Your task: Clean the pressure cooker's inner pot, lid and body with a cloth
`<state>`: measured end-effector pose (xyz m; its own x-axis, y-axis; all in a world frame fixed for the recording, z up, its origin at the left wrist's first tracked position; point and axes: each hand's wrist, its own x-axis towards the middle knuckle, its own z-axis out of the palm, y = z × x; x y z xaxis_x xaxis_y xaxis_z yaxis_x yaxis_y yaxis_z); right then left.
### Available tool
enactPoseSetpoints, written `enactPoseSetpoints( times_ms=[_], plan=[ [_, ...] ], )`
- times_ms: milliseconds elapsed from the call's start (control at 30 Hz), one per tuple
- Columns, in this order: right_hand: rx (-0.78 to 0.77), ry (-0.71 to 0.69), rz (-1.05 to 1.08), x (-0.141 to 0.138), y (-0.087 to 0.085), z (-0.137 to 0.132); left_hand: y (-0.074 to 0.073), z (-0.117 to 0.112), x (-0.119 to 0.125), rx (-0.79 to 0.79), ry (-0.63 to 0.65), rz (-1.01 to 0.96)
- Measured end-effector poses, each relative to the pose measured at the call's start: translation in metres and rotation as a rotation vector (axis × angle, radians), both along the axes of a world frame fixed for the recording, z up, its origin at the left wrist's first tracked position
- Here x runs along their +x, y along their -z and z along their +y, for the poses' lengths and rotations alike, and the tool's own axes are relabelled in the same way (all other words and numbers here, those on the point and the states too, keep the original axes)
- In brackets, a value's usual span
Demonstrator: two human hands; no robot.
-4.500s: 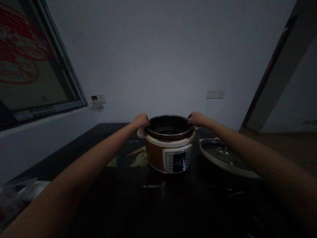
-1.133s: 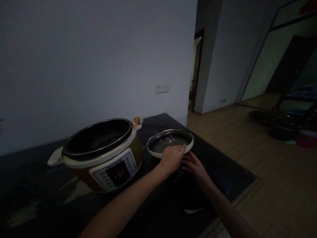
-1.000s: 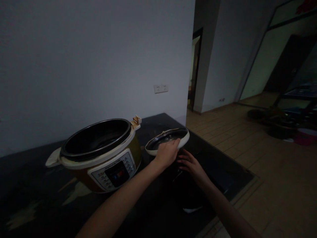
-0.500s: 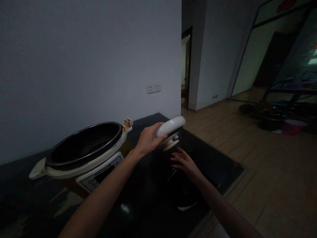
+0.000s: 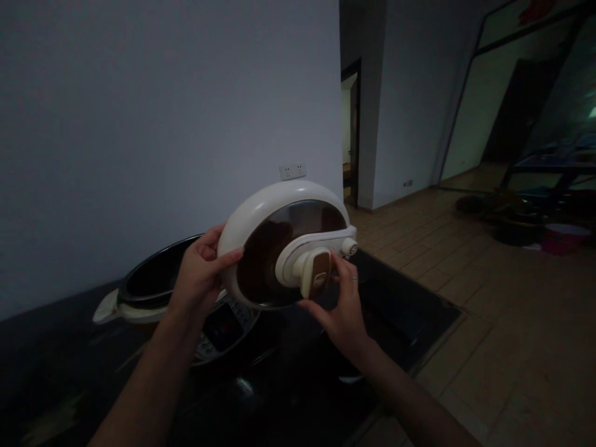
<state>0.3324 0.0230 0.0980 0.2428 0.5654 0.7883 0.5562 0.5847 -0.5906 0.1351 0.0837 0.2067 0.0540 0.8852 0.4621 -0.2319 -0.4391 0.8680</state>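
A white-rimmed pressure cooker lid with a dark metallic centre is held up, tilted so its top faces me. My left hand grips its left rim, thumb on the top face and fingers behind. Around the lid's cream and brown handle knob my right hand is closed, thumb below and fingers at its right side. A white valve sticks out beside those fingers. Behind the lid and my left forearm stands the electric pressure cooker, uncovered, its dark inner pot and front panel partly hidden.
The cooker stands on a glossy black table against a pale wall. A wall socket sits just above the lid. Right of the table edge lies a tiled floor, with a pink basin and dark items farther back.
The lid has been turned from edge-on to show its top, and sits nearer and further left. My right hand has moved from beneath it onto the knob.
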Motion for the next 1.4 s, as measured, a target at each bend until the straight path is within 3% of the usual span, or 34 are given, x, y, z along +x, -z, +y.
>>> enactPoseSetpoints(
  times_ms=[200,500,700,867,1033,1133,1200,1267,1400],
  plan=[
    [0.026,0.175,-0.185,-0.038,-0.03,-0.017,0.005,-0.016,-0.023,-0.06,-0.028,-0.087],
    [-0.028,0.228,-0.403,-0.072,-0.082,-0.015,0.01,-0.02,-0.057,-0.126,-0.02,-0.234],
    [0.006,0.286,-0.544,-0.102,-0.122,-0.009,0.015,-0.029,-0.07,-0.094,-0.124,-0.402],
    [0.018,0.264,-0.614,-0.118,-0.157,0.017,0.012,-0.035,-0.065,0.013,-0.255,-0.499],
    [0.071,0.234,-0.606,-0.129,-0.194,0.06,-0.005,-0.035,-0.049,0.19,-0.366,-0.514],
    [0.066,0.189,-0.683,-0.134,-0.216,0.082,-0.015,-0.042,-0.051,0.231,-0.333,-0.506],
    [0.054,0.144,-0.736,-0.138,-0.231,0.096,-0.016,-0.047,-0.067,0.245,-0.287,-0.466],
    [0.028,0.099,-0.774,-0.142,-0.244,0.109,-0.01,-0.047,-0.094,0.28,-0.338,-0.425],
    [-0.011,0.021,-0.846,-0.154,-0.262,0.138,0.021,-0.032,-0.166,0.34,-0.803,-0.254]
  ],
)
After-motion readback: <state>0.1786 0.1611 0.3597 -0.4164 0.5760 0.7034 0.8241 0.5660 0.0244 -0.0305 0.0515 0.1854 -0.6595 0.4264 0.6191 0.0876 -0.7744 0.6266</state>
